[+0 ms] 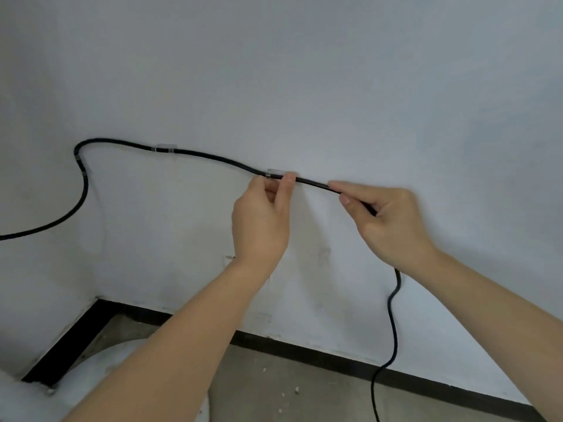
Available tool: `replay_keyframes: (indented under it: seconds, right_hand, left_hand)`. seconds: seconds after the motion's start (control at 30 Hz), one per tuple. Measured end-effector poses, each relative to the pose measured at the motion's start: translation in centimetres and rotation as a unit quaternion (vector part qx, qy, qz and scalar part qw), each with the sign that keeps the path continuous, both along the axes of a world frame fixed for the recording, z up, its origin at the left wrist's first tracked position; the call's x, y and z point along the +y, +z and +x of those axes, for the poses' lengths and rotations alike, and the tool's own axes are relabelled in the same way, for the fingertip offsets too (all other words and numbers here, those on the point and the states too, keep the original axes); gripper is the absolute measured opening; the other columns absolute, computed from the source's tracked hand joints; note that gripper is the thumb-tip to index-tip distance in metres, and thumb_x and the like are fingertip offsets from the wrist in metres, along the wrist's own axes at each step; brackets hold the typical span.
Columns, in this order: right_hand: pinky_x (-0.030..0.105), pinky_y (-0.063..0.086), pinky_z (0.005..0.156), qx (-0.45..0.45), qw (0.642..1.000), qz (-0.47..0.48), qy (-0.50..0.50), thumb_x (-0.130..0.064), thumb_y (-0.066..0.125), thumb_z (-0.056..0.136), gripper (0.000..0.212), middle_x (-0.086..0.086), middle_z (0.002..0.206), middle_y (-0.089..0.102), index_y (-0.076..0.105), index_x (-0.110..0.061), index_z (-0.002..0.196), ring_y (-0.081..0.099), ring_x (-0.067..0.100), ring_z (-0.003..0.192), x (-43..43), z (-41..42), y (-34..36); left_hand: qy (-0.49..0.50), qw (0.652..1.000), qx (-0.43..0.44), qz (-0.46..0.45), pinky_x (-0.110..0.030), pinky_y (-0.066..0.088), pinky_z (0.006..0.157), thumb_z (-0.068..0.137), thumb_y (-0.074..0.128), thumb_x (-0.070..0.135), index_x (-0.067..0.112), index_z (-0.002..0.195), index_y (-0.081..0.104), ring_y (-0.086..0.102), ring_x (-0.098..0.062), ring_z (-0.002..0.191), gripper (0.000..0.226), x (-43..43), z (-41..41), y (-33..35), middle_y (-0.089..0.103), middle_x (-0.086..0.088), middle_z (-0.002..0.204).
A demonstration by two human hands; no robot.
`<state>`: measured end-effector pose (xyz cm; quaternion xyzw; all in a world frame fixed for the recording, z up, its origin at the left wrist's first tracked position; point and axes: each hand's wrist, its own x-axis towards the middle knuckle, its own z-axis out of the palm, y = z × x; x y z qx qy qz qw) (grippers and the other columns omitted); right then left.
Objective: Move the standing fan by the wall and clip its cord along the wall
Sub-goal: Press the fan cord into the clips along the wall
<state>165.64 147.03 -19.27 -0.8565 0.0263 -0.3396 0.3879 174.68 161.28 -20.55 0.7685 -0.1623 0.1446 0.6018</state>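
Down low, the white fan base (pixel 100 370) sits in the corner; both hands up on the cord (pixel 213 156), right hand (pixel 387 220) pinching it taut, left hand (pixel 262 220) fingers (pixel 288 185) closed on it at the third clip (pixel 275 173) — next, press it home, then clip onward along the wall (pixel 335 86)

A single head-worn wide-angle view looks forward and slightly down, close to a pale wall (pixel 304 71) that fills most of the picture. Both forearms reach in from the bottom edge. The dark skirting (pixel 304 353) and a strip of floor (pixel 274 385) run along the lower part, tilted by the lens.
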Motion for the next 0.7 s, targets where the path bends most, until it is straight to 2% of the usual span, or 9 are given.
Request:
replay_keyframes:
  seconds: [0.07, 0.13, 0.23, 0.33, 0.37, 0.47, 0.57, 0.63, 0.7]
  right_hand:
    - [0.016, 0.041, 0.046, -0.006, 0.999, -0.038, -0.010, -0.017, 0.055, 0.091, 0.028, -0.005, 0.074, 0.075, 0.070, -0.033, 0.109, 0.047, 0.011, 0.044, -0.2, -0.1, -0.8]
    - [0.022, 0.044, 0.045, 0.003, 0.998, -0.062, -0.015, -0.018, 0.053, 0.092, 0.029, 0.010, 0.072, 0.073, 0.068, -0.033, 0.112, 0.046, 0.020, 0.042, -0.2, -0.2, -1.1]
    - [0.007, 0.030, 0.039, 0.005, 0.995, -0.092, -0.030, -0.016, 0.053, 0.093, 0.029, 0.004, 0.057, 0.068, 0.069, -0.028, 0.113, 0.036, 0.008, 0.036, -0.4, -0.3, -0.4]
    - [-0.001, 0.041, 0.056, 0.006, 0.995, -0.089, -0.053, -0.018, 0.057, 0.092, 0.025, -0.005, 0.092, 0.076, 0.071, -0.026, 0.110, 0.059, -0.009, 0.062, -0.6, -0.4, 0.9]
    - [0.000, 0.043, 0.062, 0.007, 0.996, -0.076, -0.053, -0.018, 0.057, 0.091, 0.025, -0.012, 0.091, 0.075, 0.071, -0.027, 0.110, 0.062, -0.008, 0.071, -0.6, -0.5, 0.9]
    - [0.017, 0.042, 0.057, 0.004, 0.999, -0.017, -0.031, -0.013, 0.052, 0.093, 0.033, -0.010, 0.057, 0.057, 0.069, -0.037, 0.108, 0.049, 0.006, 0.051, -0.7, -1.6, -0.3]
    - [0.020, 0.043, 0.051, -0.010, 0.999, 0.043, -0.025, -0.004, 0.047, 0.091, 0.048, -0.008, 0.060, 0.051, 0.066, -0.046, 0.105, 0.044, 0.009, 0.050, -1.0, -3.2, -2.4]
    - [0.016, 0.047, 0.057, -0.014, 0.998, 0.017, -0.058, -0.002, 0.045, 0.089, 0.052, -0.019, 0.061, 0.056, 0.063, -0.047, 0.109, 0.047, 0.004, 0.053, -0.7, -4.2, -3.8]
    - [0.020, 0.050, 0.067, 0.000, 0.993, -0.078, -0.093, -0.005, 0.043, 0.089, 0.051, -0.013, 0.064, 0.058, 0.057, -0.040, 0.122, 0.053, 0.008, 0.059, 0.1, -4.6, -4.9]
  left_hand:
    - [0.003, 1.000, -0.022, -0.014, -0.034, 0.050, 0.063, 0.093, 0.046, 0.052, 0.015, 0.085, 0.056, 0.062, -0.018, 0.065, 0.039, -0.8, -0.2, -0.8, 0.063, 0.005, 0.070]
    - [0.004, 0.999, -0.025, -0.034, -0.039, 0.053, 0.065, 0.094, 0.042, 0.052, 0.016, 0.087, 0.051, 0.063, -0.022, 0.066, 0.038, -1.4, -0.3, -1.3, 0.063, 0.003, 0.071]
    - [0.010, 0.999, -0.026, -0.036, -0.041, 0.052, 0.065, 0.095, 0.037, 0.051, 0.016, 0.090, 0.045, 0.063, -0.028, 0.069, 0.037, -2.0, -0.2, -1.4, 0.062, -0.002, 0.074]
    - [0.021, 0.999, -0.031, -0.017, -0.033, 0.038, 0.055, 0.097, 0.034, 0.049, 0.015, 0.092, 0.042, 0.057, -0.020, 0.063, 0.036, -2.1, -0.2, -1.2, 0.056, 0.005, 0.068]
    - [0.024, 0.999, -0.028, -0.010, -0.032, 0.034, 0.054, 0.097, 0.034, 0.048, 0.015, 0.092, 0.042, 0.055, -0.016, 0.061, 0.035, -2.1, -0.2, -1.1, 0.054, 0.007, 0.067]
    - [0.012, 1.000, -0.017, 0.001, -0.030, 0.034, 0.059, 0.098, 0.035, 0.046, 0.014, 0.093, 0.043, 0.053, -0.018, 0.063, 0.034, -1.7, -0.3, -0.7, 0.052, 0.009, 0.067]
    - [-0.002, 1.000, -0.013, 0.002, -0.030, 0.037, 0.064, 0.098, 0.036, 0.046, 0.014, 0.093, 0.044, 0.057, -0.023, 0.071, 0.033, -1.4, -0.1, -0.5, 0.057, 0.005, 0.073]
    - [-0.016, 1.000, -0.016, -0.001, -0.030, 0.040, 0.065, 0.097, 0.037, 0.046, 0.013, 0.094, 0.045, 0.060, -0.025, 0.075, 0.034, -1.3, 0.1, -0.6, 0.063, -0.001, 0.082]
    - [-0.019, 0.999, -0.024, -0.011, -0.031, 0.041, 0.066, 0.097, 0.038, 0.047, 0.013, 0.094, 0.046, 0.062, -0.027, 0.078, 0.035, -1.2, 0.3, -0.7, 0.066, -0.004, 0.087]
